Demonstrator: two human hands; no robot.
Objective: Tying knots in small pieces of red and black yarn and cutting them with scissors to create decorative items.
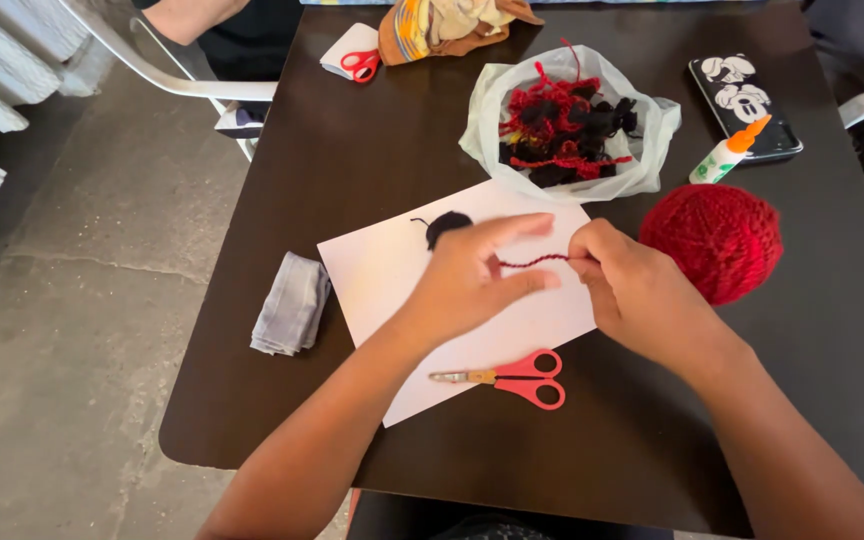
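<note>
both hands pinch a short red yarn strand (534, 261) taut over white paper (392, 262): left hand (472, 280) at its nine o'clock end, right hand (637, 295) at three o'clock, fingertips pressed together. red yarn ball (717, 240) just beyond.

Scissors (512, 377) near, yarn ball (714, 240) right

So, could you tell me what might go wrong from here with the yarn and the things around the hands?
The short red strand is pinched only at its ends between the left hand and right hand, so it could slip free. The red yarn ball lies loose near the right wrist and might roll if nudged. The red-handled scissors lie just under the forearms, where an arm could perhaps catch them.
</note>
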